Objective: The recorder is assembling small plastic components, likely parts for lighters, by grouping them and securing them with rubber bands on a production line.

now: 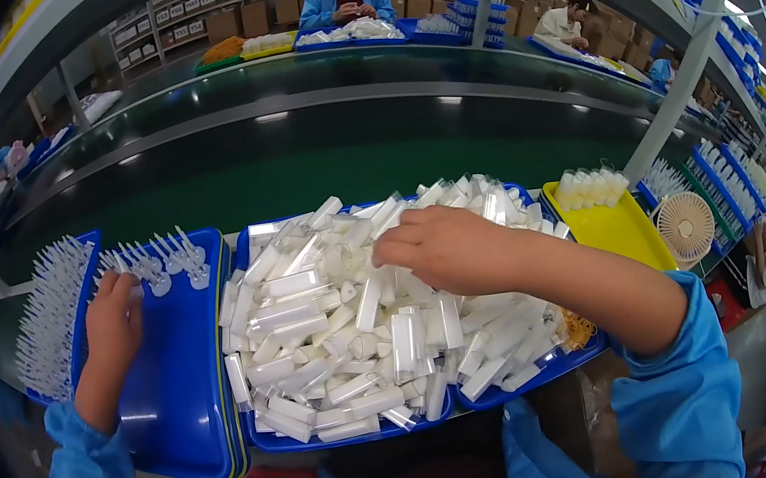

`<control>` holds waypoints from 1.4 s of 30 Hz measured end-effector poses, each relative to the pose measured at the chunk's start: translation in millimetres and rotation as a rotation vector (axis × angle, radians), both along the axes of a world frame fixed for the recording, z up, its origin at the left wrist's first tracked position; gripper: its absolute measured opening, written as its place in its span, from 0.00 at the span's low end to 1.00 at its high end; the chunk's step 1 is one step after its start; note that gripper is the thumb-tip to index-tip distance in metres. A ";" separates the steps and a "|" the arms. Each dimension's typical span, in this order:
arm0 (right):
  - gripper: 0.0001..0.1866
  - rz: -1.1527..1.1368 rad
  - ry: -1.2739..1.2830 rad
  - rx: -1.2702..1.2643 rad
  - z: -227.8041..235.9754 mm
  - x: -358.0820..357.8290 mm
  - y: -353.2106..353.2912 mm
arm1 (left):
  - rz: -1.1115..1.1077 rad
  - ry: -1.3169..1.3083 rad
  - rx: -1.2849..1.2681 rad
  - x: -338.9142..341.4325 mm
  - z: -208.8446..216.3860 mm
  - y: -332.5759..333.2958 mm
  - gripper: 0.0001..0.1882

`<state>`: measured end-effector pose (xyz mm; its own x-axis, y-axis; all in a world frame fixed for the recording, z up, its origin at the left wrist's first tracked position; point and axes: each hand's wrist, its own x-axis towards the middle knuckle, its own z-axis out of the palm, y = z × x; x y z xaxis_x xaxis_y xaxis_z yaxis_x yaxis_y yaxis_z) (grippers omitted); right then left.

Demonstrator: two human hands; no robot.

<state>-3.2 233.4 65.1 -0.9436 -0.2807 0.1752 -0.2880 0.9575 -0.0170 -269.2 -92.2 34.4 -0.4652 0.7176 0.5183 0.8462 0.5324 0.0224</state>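
My left hand (113,321) is at the far left part of a deep blue tray (168,403), its fingers closed around a clear plastic part with a thin upright spike. Beside it, several similar clear spiked parts (179,258) stand along that tray's far edge. My right hand (437,246) reaches over a large heap of white, block-like pieces in clear plastic sleeves (356,329). Its fingers are bent down and pressed together at the heap; whatever lies between them is hidden. Blue trays (360,432) lie under the heap.
More clear spiked parts (55,321) fill a tray at far left. To the right is a yellow tray (630,240) with white pieces (589,187), near a small fan (684,226). Rubber bands (577,329) lie at the heap's edge. A green conveyor (343,152) runs beyond; people work across it.
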 end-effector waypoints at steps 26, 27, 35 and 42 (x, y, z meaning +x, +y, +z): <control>0.13 -0.265 -0.042 -1.216 5.3 107.1 -56.0 | -0.916 -1.198 0.718 262.1 -42.3 45.4 0.03; 0.14 -0.248 -0.081 -1.435 1.8 116.8 -62.4 | -0.939 -1.194 0.685 262.2 -41.0 46.9 0.03; 0.26 -0.383 -0.150 -2.086 -15.1 144.0 -82.5 | -1.039 -1.233 0.649 272.2 -37.7 65.6 0.02; 0.26 -0.435 -0.123 -2.002 -21.4 150.0 -81.9 | -1.023 -1.234 0.633 274.2 -42.3 68.5 0.03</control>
<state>146.7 151.6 43.7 -0.9096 0.3802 -0.1676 -0.0103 -0.4240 -0.9056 5.1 -23.7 -7.9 -0.2947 0.7946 0.5309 0.1321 -0.5163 0.8461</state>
